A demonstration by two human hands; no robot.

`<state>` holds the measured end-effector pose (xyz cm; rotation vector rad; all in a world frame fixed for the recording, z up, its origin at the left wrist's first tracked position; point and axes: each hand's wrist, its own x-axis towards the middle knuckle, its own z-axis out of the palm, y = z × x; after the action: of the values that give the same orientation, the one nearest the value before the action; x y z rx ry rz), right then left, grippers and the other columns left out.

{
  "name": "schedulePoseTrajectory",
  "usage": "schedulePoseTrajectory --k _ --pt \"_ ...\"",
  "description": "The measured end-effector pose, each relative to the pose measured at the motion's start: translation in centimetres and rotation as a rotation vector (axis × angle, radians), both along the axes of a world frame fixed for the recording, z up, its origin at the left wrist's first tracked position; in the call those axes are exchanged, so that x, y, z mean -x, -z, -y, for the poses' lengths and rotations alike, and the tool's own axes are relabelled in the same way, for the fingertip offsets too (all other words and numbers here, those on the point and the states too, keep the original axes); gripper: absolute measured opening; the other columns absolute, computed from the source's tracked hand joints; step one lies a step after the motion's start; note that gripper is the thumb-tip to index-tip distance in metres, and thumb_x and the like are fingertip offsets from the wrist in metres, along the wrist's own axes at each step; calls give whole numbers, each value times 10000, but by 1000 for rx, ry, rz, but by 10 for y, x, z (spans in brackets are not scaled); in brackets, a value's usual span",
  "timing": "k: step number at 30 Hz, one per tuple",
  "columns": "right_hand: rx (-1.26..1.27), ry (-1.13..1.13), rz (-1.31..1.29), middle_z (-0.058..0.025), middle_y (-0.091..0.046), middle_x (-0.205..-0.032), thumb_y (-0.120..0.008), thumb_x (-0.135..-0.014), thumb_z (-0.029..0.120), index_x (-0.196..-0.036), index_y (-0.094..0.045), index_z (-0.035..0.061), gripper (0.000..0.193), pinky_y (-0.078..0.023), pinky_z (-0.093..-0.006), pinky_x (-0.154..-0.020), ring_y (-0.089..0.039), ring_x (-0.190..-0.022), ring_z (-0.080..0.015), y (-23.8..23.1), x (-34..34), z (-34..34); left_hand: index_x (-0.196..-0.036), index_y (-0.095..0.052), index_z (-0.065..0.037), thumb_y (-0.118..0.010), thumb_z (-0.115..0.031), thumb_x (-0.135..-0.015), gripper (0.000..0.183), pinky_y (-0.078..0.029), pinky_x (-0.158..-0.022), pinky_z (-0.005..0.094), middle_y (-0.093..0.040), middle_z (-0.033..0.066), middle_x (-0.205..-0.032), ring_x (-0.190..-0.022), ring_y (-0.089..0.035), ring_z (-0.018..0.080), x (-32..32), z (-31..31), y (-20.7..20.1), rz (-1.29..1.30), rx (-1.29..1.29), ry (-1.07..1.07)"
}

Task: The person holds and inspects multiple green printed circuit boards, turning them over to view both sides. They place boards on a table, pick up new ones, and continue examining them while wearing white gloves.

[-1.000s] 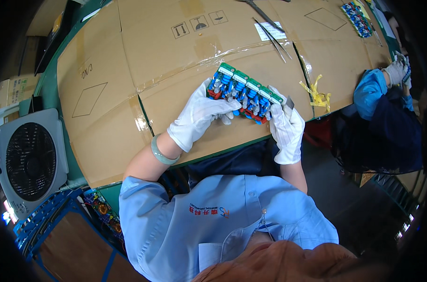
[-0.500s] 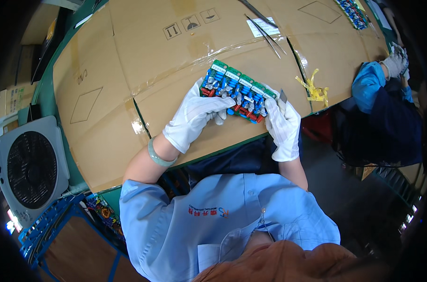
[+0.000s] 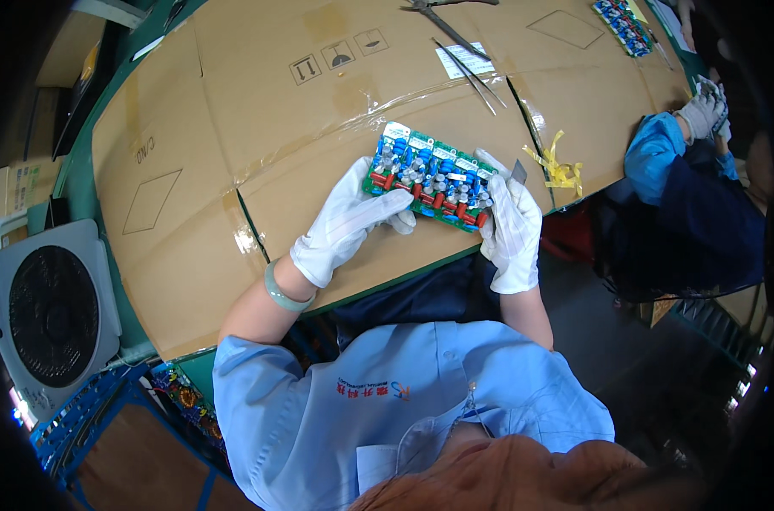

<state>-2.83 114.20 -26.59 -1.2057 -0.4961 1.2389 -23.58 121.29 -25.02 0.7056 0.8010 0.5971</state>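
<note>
A green circuit board panel (image 3: 433, 177), crowded with blue, red and clear-grey components, is held between my two gloved hands above the cardboard. White-gloved, my left hand (image 3: 346, 220) grips its left end, with fingers along the near edge. My right hand (image 3: 513, 223) clasps the right end, its thumb near the front corner. A small grey flat blade-like piece (image 3: 519, 171) sticks out by the right hand's fingers; whether they grip it is hard to tell. Beyond the board lie metal tweezers (image 3: 469, 72) on a white paper label (image 3: 464, 60).
Cardboard (image 3: 259, 136) covers the table. Pliers (image 3: 445, 21) lie at the far edge, yellow ties (image 3: 559, 163) at the right. Another board panel (image 3: 623, 27) sits far right, near a co-worker's gloved hand (image 3: 703, 111). A grey box fan (image 3: 54, 307) stands at left.
The board panel has tilted in my hands, so more of its component side and its red parts show. The whole view has shifted slightly, bringing more of the pliers into sight.
</note>
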Motion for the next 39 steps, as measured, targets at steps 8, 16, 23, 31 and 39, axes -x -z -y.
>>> schedulePoseTrajectory --k 8,16,23,31,39 --pt "-102 52 -31 6 -628 -932 -481 -1022 246 -1326 -491 -58 430 -299 -147 -481 -422 -550 20 -13 10 6 -1067 -470 -20 -730 -101 -853 346 -532 -631 288 -633 87 -878 -712 -640 152 4 10 -3 -8 -71 -21" --pt "-5 18 60 -10 -638 -1038 -559 -969 117 -1339 -500 -41 406 -248 -135 -434 -372 -536 42 -27 21 4 -1068 -443 -11 -744 -78 -841 383 -546 -625 277 -630 103 -879 -693 -637 149 13 11 -15 -39 -74 -13" --pt "31 32 107 -4 -639 -1016 -572 -966 120 -1328 -510 -48 404 -254 -133 -444 -406 -565 40 -32 6 -1 -1180 -420 8 -686 -98 -882 414 -557 -681 304 -595 147 -1061 -811 -650 184 15 14 -3 70 -181 147" --pt "56 -8 90 11 -631 -1005 -566 -976 148 -1338 -501 -38 412 -256 -124 -459 -409 -600 44 -22 -7 -7 -1261 -379 59 -564 -132 -950 409 -544 -615 272 -581 151 -1078 -784 -639 169 12 11 2 85 -207 137" --pt "-28 -64 26 -50 -604 -1138 -552 -963 81 -1386 -434 -56 460 -299 -127 -493 -487 -700 17 -19 -22 -7 -1194 -405 44 -532 -144 -976 314 -523 -537 235 -551 103 -1052 -734 -618 131 1 6 -6 -41 -227 143"
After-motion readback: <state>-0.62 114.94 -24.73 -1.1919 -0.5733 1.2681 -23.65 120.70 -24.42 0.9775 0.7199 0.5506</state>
